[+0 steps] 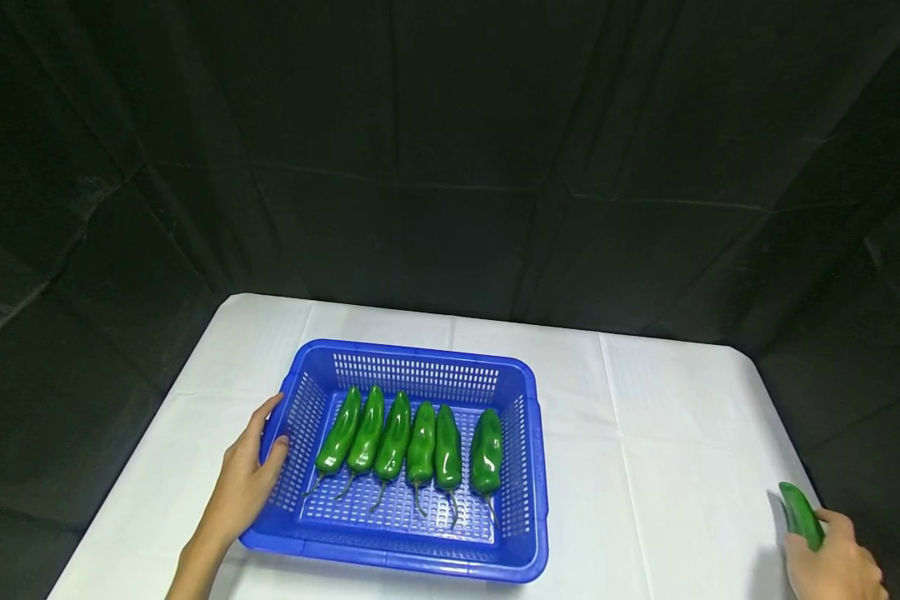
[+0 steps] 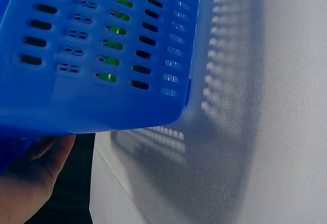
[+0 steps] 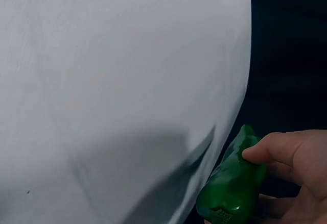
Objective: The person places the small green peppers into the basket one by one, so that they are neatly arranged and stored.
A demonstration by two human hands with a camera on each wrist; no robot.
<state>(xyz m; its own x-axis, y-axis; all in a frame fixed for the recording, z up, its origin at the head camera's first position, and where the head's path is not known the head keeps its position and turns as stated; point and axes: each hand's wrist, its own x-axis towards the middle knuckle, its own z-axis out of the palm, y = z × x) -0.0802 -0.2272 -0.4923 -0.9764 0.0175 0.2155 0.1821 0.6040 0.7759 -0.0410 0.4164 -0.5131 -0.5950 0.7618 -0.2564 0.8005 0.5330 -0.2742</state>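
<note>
My left hand (image 1: 243,479) grips the left rim of a blue plastic basket (image 1: 390,557), thumb over the edge and fingers along the outside. In the left wrist view, the slotted outer wall of the basket (image 2: 61,94) hides part of that hand (image 2: 28,188). Inside lie several long green peppers (image 1: 393,442) side by side, stems toward me; the rightmost one (image 1: 487,454) sits slightly apart. Far to the right, my right hand (image 1: 836,562) holds another green pepper (image 1: 801,517) between thumb and fingers. The right wrist view has this pepper (image 3: 232,183) beside the table's edge.
A white cloth covers the table (image 1: 690,467), and its right edge (image 3: 249,55) runs close by my right hand. Black fabric (image 1: 450,167) hangs behind the table and at both sides. Shadows of the basket and the right hand fall on the cloth.
</note>
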